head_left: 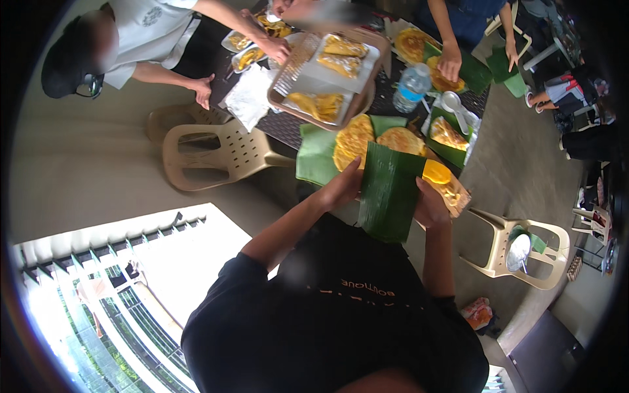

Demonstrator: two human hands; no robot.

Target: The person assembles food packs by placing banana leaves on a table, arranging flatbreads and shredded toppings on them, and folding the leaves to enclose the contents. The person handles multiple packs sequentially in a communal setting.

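A rectangular piece of green banana leaf (391, 196) is held up in front of my chest, at the near edge of the table. My left hand (343, 183) grips its left edge, and my right hand (431, 204) grips its right edge. Just beyond, a flat golden pancake (352, 145) lies on a larger banana leaf (316, 154). A second browned pancake (400, 140) sits to its right, partly covered by the held leaf. Close to my right hand, a wooden board (464, 198) carries yellow slices (436, 171) and other pale yellow food.
A plastic-wrapped food portion (448, 133) rests on a leaf beside a white ladle (455, 109). Beyond stand a water bottle (413, 88) and a tray (278, 98) of folded yellow flatbreads. Other people work across the table. Plastic chairs (223, 147) stand left and right (557, 245).
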